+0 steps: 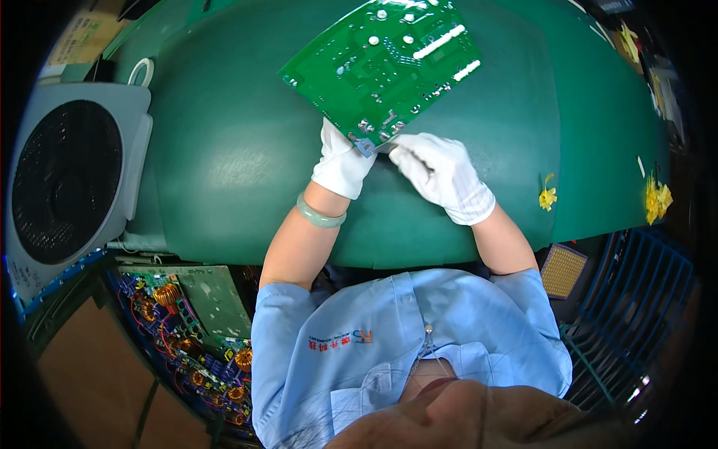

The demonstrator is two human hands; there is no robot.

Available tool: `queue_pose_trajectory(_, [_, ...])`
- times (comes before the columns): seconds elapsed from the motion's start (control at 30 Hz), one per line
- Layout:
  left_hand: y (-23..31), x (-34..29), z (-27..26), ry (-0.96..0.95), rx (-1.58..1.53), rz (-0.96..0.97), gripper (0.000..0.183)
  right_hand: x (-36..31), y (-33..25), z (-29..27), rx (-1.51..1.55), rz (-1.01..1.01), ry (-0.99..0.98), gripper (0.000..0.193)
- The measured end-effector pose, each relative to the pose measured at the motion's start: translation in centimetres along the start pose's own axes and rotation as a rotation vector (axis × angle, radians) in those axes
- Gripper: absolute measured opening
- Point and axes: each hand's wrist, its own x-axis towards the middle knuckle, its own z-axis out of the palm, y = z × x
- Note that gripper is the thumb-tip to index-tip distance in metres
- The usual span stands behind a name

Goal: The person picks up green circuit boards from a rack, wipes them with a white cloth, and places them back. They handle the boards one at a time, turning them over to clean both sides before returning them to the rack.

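A large green circuit board [359, 82] is tilted up over the table, its solder side showing with silvery joints and white strips of filler. My left hand [345, 161], in a white glove, grips the board from beneath at its near corner; most of its fingers are hidden behind the board. At that same corner sits a small grey metal piece [365, 147]. My right hand [441, 173], also gloved in white, is closed beside this corner with its fingertips at the board's edge. A thin dark thing shows at those fingertips, too small to name.
A green mat [247, 187] covers the table. On the left stands a grey fan-like unit with a round black grille [67, 179]. Below it, a crate holds several populated circuit boards [187, 329]. Yellow flower-like pieces [548, 197] lie at the right; a dark rack [636, 277] stands lower right.
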Motion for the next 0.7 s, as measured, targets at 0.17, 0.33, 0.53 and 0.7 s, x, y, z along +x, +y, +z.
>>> queue_pose_trajectory(0.17, [0.6,0.1,0.0,0.035,-0.460,-0.214,0.063,0.2,-0.6,-1.2,0.037,0.089,0.059,0.014])
queue_pose_trajectory(0.33, [0.9,0.2,0.1,0.055,-0.539,-0.275,0.077,0.0,-0.5,-0.4,-0.143,0.015,0.111,0.013])
queue_pose_trajectory(0.53, [1.3,-0.1,0.2,0.034,-0.372,-0.224,0.080,-0.1,-0.1,0.0,-0.123,0.022,0.109,0.013])
queue_pose_trajectory(0.7, [-0.6,-0.1,-0.4,-0.034,-0.231,-0.096,0.078,-0.1,-0.2,-0.3,-0.045,0.019,0.051,0.012])
